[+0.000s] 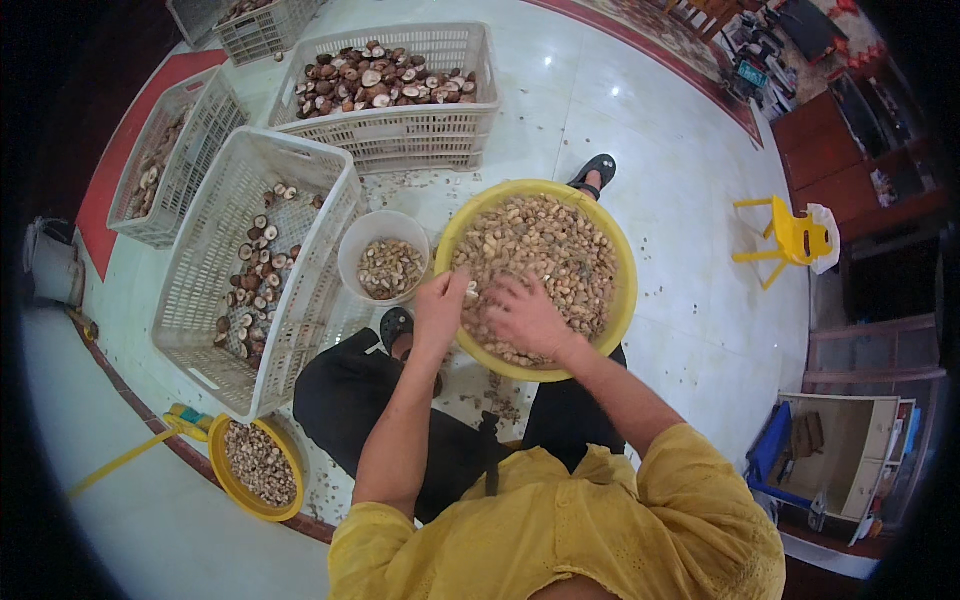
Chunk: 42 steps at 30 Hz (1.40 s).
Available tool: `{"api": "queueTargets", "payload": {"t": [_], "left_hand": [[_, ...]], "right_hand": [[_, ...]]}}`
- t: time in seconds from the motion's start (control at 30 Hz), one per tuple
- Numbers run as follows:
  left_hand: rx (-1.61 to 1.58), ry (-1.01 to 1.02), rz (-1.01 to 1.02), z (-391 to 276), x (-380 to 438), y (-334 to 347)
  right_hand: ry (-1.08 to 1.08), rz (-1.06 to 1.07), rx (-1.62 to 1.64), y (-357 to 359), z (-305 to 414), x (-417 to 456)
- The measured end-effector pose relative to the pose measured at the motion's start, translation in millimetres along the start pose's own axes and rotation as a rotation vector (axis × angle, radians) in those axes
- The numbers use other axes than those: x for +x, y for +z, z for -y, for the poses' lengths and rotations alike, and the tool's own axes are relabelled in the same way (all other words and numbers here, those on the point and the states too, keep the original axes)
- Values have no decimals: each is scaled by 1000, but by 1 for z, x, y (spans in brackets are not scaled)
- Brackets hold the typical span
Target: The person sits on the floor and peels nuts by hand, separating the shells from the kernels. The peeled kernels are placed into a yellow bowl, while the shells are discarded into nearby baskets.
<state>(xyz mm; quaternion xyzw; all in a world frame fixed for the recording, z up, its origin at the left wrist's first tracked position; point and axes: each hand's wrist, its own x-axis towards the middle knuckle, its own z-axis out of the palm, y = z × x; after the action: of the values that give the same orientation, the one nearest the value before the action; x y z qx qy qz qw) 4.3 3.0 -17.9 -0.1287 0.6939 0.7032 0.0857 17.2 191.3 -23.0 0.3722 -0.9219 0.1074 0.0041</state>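
A round yellow basin (628, 300) in front of me is full of what look like unshelled peanuts (547, 247). My left hand (441, 304) is at the basin's left rim with its fingers curled in. Beside its fingertips shows a small pale piece (472, 288); whether the fingers hold it is unclear. Blurred by motion, my right hand (525, 315) reaches down over the peanuts with its fingers apart, the tips partly lost among them. Left of the basin stands a white plastic tub (346, 259) with yellowish-brown pieces (390, 268) in it.
White plastic crates (300, 352) (420, 139) (180, 225) hold mushrooms (259, 281). A smaller yellow basin (296, 499) of small pieces and a yellow-handled broom (187, 422) are at lower left. On the right stands a yellow plastic chair (795, 234). Debris dots the tiled floor (682, 315).
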Motion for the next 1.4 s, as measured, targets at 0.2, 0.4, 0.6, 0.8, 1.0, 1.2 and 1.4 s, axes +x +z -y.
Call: {"api": "queueTargets", "payload": {"t": [0.2, 0.4, 0.6, 0.8, 1.0, 1.2, 1.4], "left_hand": [[-330, -191, 30, -11, -2, -6], [-587, -250, -33, -20, -2, 1], [-688, -269, 27, -3, 7, 6], [-685, -242, 187, 2, 3, -3], [-329, -223, 395, -21, -10, 14], [-199, -272, 672, -9, -23, 27], [-62, -123, 593, -20, -32, 31]], "right_hand": [[151, -80, -209, -21, -66, -14], [345, -234, -155, -44, -51, -22], [319, -120, 140, 15, 29, -7], [294, -132, 147, 13, 11, -29], [761, -237, 1267, -18, -21, -59], [771, -319, 1642, -41, 10, -40], [720, -311, 1565, -34, 10, -38]]}}
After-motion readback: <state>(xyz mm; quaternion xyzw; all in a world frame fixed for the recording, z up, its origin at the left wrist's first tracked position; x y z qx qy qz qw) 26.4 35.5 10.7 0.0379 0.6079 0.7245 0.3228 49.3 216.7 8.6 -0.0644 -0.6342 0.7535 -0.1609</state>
